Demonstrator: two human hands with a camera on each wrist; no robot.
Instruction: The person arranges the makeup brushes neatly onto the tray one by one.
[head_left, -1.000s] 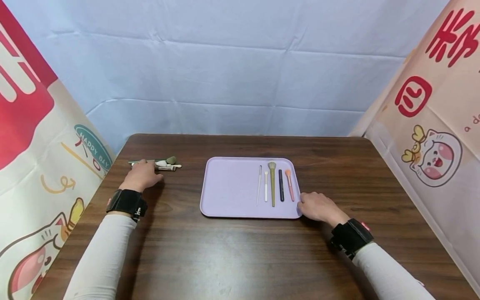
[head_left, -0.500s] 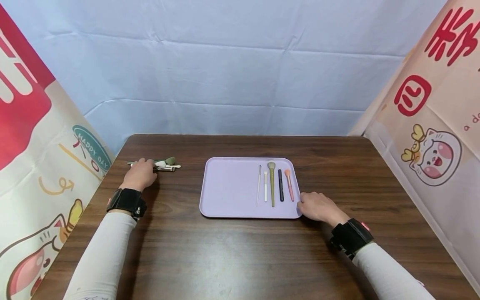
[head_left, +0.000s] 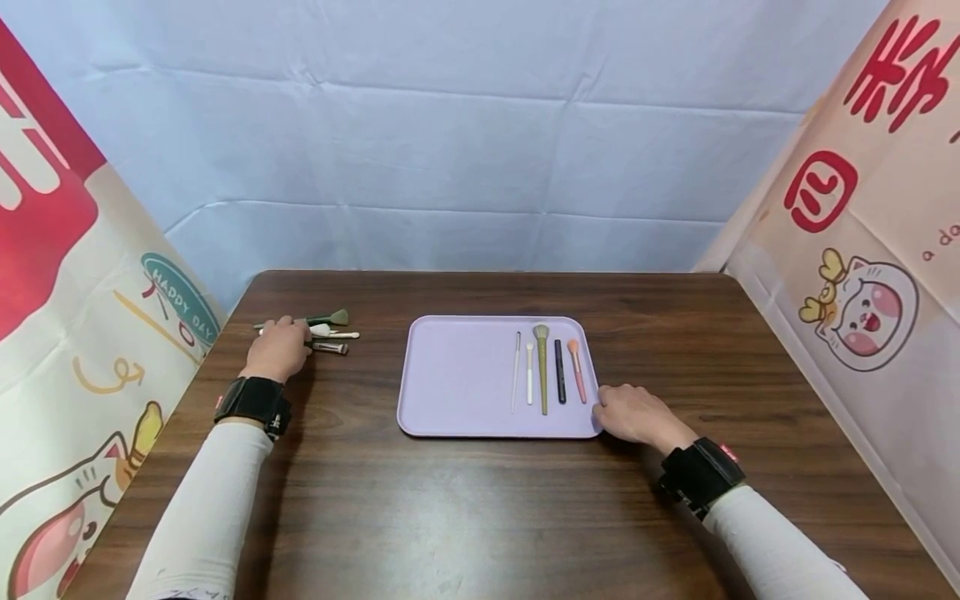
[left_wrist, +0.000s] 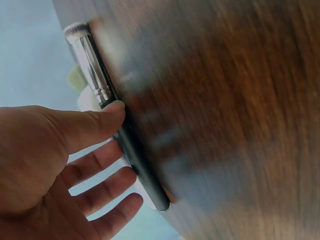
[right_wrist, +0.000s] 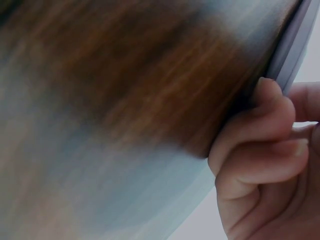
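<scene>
Lilac and probably rigid, the tray [head_left: 457, 375] has its right edge, by the near corner, pinched by the right hand [head_left: 637, 414]. Left of the tray, the left hand [head_left: 276, 350] pinches a black brush [left_wrist: 136, 151], likely light, stiff and smooth; mid-handle suits gripping, sparing soft bristles [left_wrist: 76, 31].

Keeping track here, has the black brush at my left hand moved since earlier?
Yes: the black brush has shifted toward you, away from the table's far edge.

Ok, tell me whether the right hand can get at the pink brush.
Probably yes: the pink brush lies close to the right hand, with only the rim of the tray between, though that hand must probably release it first.
</scene>
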